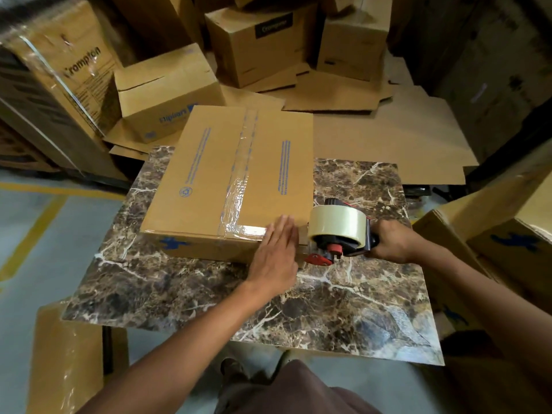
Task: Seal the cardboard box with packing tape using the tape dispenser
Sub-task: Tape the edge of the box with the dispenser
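Left hand [276, 252] flat, fingers spread, on taped cardboard box [233, 180]; right hand [394, 242] clenching tape dispenser [337, 234]; marbled tabletop [343, 309]

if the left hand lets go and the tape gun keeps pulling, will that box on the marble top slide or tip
Sliding looks likelier than tipping: the cardboard box is wide and flat, resting on a glossy marble-patterned tabletop. The tape dispenser sits low at its near right corner, so the pull is probably low too. The left hand pressed flat there likely steadies it. Its weight cannot be judged.
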Available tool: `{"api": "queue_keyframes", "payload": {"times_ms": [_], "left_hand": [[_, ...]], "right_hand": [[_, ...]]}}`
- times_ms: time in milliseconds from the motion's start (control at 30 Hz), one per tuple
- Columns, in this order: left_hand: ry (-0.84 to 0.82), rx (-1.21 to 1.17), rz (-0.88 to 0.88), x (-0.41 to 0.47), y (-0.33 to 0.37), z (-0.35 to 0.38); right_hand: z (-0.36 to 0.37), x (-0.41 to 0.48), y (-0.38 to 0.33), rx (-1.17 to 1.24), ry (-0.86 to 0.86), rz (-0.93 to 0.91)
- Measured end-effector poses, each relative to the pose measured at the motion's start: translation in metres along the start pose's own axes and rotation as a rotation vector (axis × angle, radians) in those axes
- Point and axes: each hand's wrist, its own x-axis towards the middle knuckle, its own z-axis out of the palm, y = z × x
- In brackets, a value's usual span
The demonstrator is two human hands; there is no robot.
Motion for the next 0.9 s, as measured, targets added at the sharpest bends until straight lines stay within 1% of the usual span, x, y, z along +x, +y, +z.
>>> {"api": "queue_keyframes", "payload": {"times_ms": [67,133,233,300,433,500,567,633,700,800,900], "left_hand": [[-0.011,-0.039,0.064,0.007,0.007,0.003],[-0.012,-0.066,0.083,0.009,0.006,0.005],[0.018,-0.039,0.143,0.006,0.003,0.006],[0.033,-0.046,0.131,0.007,0.002,0.008],[-0.031,-0.063,0.055,0.008,0.008,0.011],[-0.043,-0.078,0.019,0.011,0.016,0.005],[0.022,-0.133,0.048,0.018,0.023,-0.006],[0.062,-0.193,0.118,0.032,0.028,-0.014],[0.002,-0.221,0.124,0.051,0.032,-0.023],[-0.167,-0.152,0.055,0.070,0.039,-0.033],[-0.237,-0.092,0.041,0.073,0.041,-0.031]], "right_hand": [[0.001,0.000,0.002,-0.001,0.005,0.002],[0.002,-0.001,0.004,0.001,0.005,-0.008],[0.001,-0.006,0.010,-0.005,0.023,-0.025],[-0.003,-0.012,0.018,-0.028,0.045,-0.016],[-0.002,-0.030,0.036,-0.105,0.029,0.097],[0.004,-0.037,0.041,-0.111,0.061,0.126],[0.009,-0.041,0.045,-0.130,0.136,0.117],[0.010,-0.043,0.048,-0.154,0.161,0.110],[0.012,-0.045,0.051,-0.143,0.151,0.117],[0.016,-0.045,0.052,-0.143,0.150,0.132],[0.019,-0.042,0.052,-0.158,0.163,0.138]]}}
